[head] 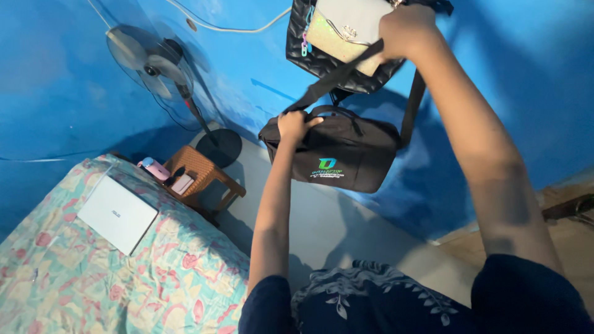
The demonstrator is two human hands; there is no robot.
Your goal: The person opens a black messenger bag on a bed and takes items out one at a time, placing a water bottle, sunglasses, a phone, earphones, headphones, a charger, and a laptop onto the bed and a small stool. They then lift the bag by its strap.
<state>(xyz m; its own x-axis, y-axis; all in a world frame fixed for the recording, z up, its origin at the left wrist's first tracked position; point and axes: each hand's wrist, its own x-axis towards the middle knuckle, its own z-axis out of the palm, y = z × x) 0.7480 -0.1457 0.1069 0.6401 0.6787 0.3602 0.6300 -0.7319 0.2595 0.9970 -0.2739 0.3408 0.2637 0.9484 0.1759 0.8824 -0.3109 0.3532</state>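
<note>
Left hand [296, 125] fingers gripping black laptop bag [337, 154] top at frame centre; right hand [405, 29] fingers clutching its strap [337, 77] at top edge.

soft, even indoor light fills the blue-walled room, casting dark shadows on the wall [433, 204] behind the hanging black bag [346, 154]. the raised right hand [405, 28] is slightly blurred, and lines bend toward the wide-angle edges.

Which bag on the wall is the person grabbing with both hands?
Look at the blue wall, right of the standing fan. Two bags hang there; below the quilted bag is the black laptop bag. The left hand grips its top and the right hand its strap; only it is plain with a green-blue logo.
</note>
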